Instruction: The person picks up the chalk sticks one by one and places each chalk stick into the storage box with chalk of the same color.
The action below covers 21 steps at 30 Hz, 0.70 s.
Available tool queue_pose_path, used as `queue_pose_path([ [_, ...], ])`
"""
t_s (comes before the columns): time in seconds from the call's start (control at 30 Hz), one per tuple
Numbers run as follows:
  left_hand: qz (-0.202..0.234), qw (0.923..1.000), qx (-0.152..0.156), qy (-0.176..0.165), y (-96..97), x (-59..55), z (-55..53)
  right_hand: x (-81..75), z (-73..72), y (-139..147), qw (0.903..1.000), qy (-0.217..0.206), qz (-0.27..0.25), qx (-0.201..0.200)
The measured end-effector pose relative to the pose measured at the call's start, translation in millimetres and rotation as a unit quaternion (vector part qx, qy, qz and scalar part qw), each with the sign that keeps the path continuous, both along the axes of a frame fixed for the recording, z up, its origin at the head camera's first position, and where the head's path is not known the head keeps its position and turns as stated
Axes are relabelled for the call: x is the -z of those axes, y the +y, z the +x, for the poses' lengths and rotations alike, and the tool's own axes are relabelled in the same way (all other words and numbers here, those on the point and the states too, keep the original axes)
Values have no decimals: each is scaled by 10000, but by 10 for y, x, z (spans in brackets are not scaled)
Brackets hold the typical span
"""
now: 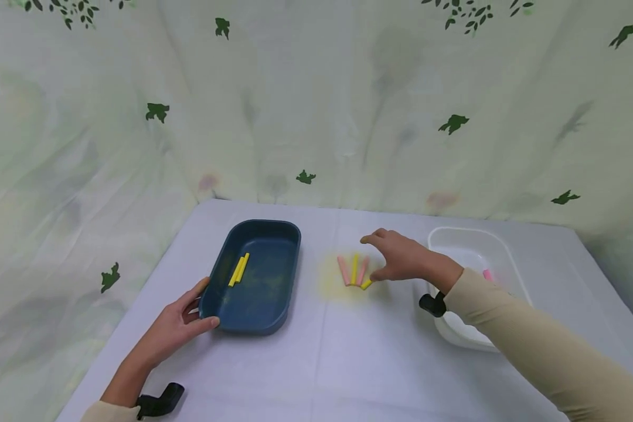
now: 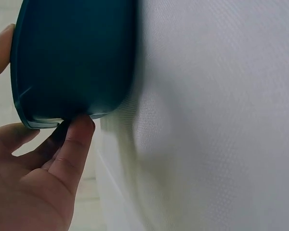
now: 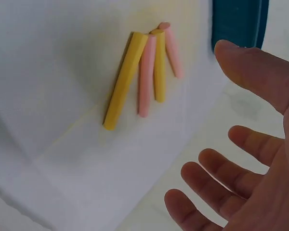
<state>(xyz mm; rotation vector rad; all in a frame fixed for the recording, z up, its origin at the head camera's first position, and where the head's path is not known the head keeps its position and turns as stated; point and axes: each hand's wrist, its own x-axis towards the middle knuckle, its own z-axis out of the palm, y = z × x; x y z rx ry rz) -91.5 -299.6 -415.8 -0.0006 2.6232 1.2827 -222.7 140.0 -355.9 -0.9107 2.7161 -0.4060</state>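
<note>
On the white cloth, two yellow chalk sticks [image 3: 125, 79] and two pink chalk sticks [image 3: 146, 82] lie fanned out, their near ends close together. My right hand [image 1: 405, 258] hovers just right of them, thumb and fingers spread wide, holding nothing. Its thumb overlaps the rightmost yellow stick in the head view. To the left is a dark blue tray [image 1: 269, 287] with two yellow chalk sticks [image 1: 240, 269] inside. My left hand [image 1: 173, 328] grips its near left corner, thumb on the near side and fingers along the left wall.
A white tub [image 1: 456, 243] stands at the right, partly hidden behind my right forearm, with a pink piece [image 1: 487, 275] in it. Yellow dust marks the cloth [image 1: 332, 287] around the loose sticks. A leaf-patterned curtain [image 1: 316, 117] closes off the back and left.
</note>
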Motion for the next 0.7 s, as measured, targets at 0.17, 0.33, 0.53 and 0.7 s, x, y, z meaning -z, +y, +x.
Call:
queue_pose_path([
  [0.17, 26, 10000, -64, -14, 14, 33, 73, 87, -41, -38, 9995, 7, 295, 76],
  [0.33, -178, 9997, -121, 81, 52, 4, 99, 172, -142, -58, 9992, -151, 372, 44],
  [0.53, -254, 9996, -124, 91, 73, -14, 67, 237, -270, -47, 9991, -274, 334, -22],
  [0.7, -271, 9995, -107, 90, 69, -33, 27, 178, -277, -103, 9993, -318, 200, -88],
])
